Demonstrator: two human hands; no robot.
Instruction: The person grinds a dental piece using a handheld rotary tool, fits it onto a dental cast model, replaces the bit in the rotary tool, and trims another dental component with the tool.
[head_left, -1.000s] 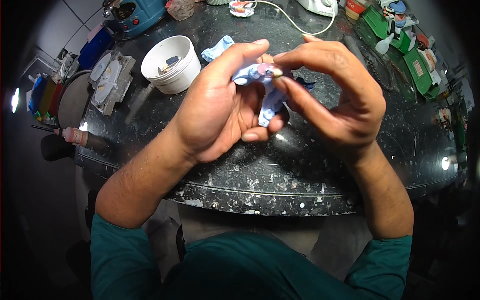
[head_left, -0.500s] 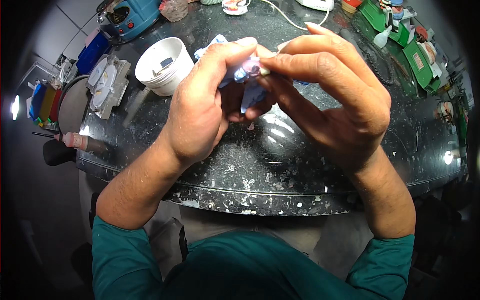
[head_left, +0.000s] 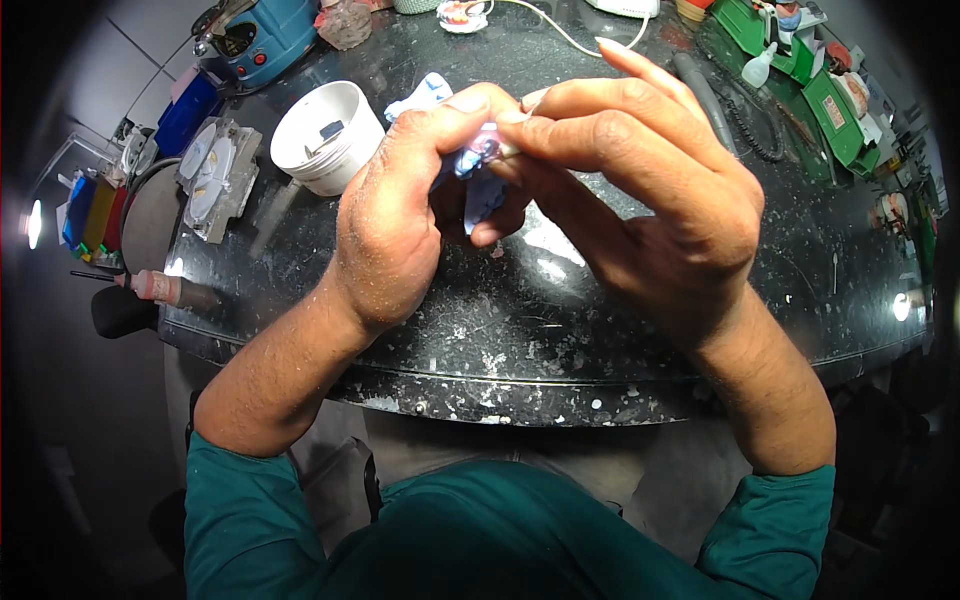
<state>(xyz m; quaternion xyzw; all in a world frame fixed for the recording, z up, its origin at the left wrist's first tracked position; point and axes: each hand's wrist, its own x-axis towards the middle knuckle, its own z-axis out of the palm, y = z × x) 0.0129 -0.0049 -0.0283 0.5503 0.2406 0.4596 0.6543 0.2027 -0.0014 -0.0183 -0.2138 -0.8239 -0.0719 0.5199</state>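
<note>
Blue model (head_left: 484, 197), held above the bench: my left hand (head_left: 392, 225) is curled around it, thumb on top, fingers beneath, and hides much of it. My right hand (head_left: 665, 190) meets its upper right end with thumb and fingertips drawn nearly together; whether they pinch the model or a separate bit, I cannot tell. Behind my left thumb, a second blue piece (head_left: 425, 92) lies on the bench (head_left: 500, 325). Left of this, the white tub (head_left: 338, 180) stands upright, open, with a dark piece (head_left: 330, 130) and some thin items inside. To the far right, a green box (head_left: 845, 142) holds pale and reddish items; another green box (head_left: 738, 22) stands behind it. The front edge (head_left: 500, 392) curves below my hands, between my forearms; speckled surface spans from there to the tub, leaving room for my wrists to move.
</note>
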